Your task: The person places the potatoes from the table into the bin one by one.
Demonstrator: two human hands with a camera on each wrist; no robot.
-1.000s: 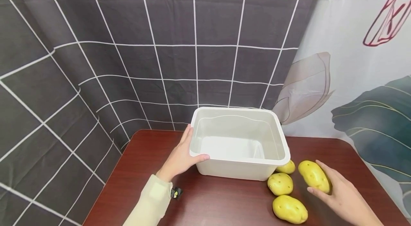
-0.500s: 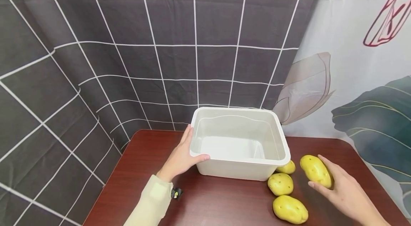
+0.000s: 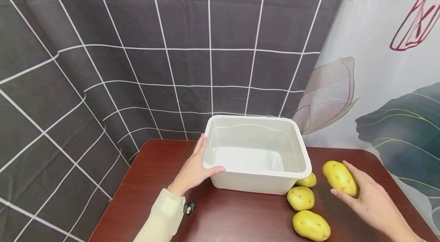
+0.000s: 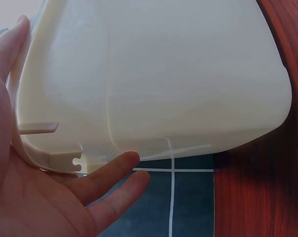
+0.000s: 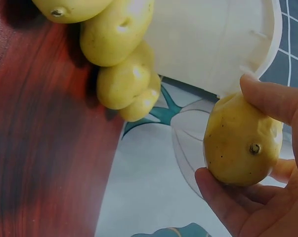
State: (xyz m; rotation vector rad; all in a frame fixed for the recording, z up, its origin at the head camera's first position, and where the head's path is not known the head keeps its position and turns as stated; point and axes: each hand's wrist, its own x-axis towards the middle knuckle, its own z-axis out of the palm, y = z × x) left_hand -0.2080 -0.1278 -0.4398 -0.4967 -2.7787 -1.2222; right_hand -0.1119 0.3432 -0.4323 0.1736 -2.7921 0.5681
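Note:
A white plastic bin point(image 3: 251, 183) stands on the table with its inside bare. My left hand point(image 3: 193, 168) holds its near left corner, thumb at the front rim and fingers along the left side; the left wrist view shows two fingers point(image 4: 116, 202) under the rim by the outer wall. On the right, my right hand point(image 3: 374, 200) grips a yellow potato point(image 3: 340, 178) between thumb and fingers, raised above the table. The right wrist view shows this potato point(image 5: 241, 143) from its end. Other potatoes point(image 3: 311, 225) lie in a line beside the bin's right end, the farthest partly hidden by it.
The reddish-brown wooden table point(image 3: 233, 215) carries the bin and potatoes. Right behind it hangs a dark grid-patterned curtain point(image 3: 182, 66), and a pale leaf-printed cloth point(image 3: 371, 127) hangs at the right. A small black device point(image 3: 189, 207) sits at the left wrist.
My right hand has moved slightly up and to the right in the head view, carrying the potato away from the others. The left hand and the bin stay in place.

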